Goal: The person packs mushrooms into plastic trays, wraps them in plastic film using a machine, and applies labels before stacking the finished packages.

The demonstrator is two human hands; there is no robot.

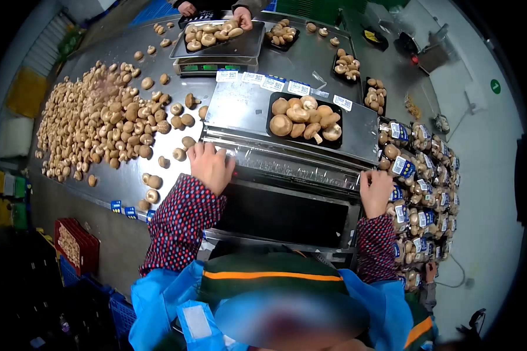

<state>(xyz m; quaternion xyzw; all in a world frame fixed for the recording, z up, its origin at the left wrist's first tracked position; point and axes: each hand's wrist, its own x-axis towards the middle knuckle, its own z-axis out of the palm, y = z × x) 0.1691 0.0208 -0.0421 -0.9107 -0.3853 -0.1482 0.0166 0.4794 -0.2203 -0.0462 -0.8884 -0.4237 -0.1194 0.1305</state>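
My left hand (211,167) is at the left end of the wrapping machine's front bar, its fingers bent over a strip of clear film (287,165). At the right end of the film, my right hand (376,188) has its fingers closed at the film's edge. The film stretches between both hands, above the machine's black plate (284,213). Just behind it, a black tray of mushrooms (305,120) rests on the machine's metal top (234,114). Several printed labels (298,88) are stuck along the top's back edge.
Loose mushrooms (111,117) are heaped at the left. Across the table, a person's hands (243,17) are at a tray on a scale (216,61). Wrapped packs (424,193) are stacked at the right, near another person's hand (431,272). A red crate (79,245) stands lower left.
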